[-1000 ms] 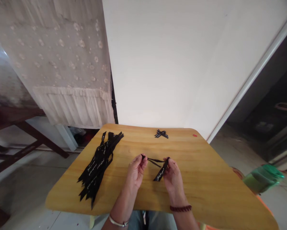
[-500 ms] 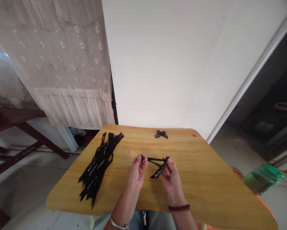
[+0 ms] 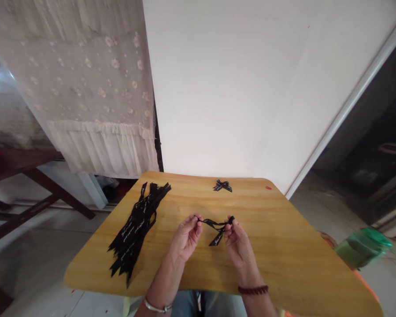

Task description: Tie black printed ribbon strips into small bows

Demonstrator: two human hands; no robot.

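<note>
Head view, both grips narrow: black ribbon [image 3: 216, 226] pinched at the fingertips of left hand [image 3: 186, 237] and right hand [image 3: 239, 244], held above wooden table [image 3: 283, 259]. Ribbon spanning the short gap between hands, crossed into a loop at mid-span, white-lettered tail hanging down and left from beside right hand. Silver bangle [image 3: 156, 308] on left wrist; dark beaded bracelet [image 3: 253, 289] on right wrist. Loose stack of black ribbon strips [image 3: 135, 231] on table, left of left hand, not touching it. Small finished black bow [image 3: 222, 186] near far table edge, ahead of both hands. Red speck [image 3: 268, 188] near far right corner. Beyond right table edge, green plastic container [image 3: 363, 247].
</note>
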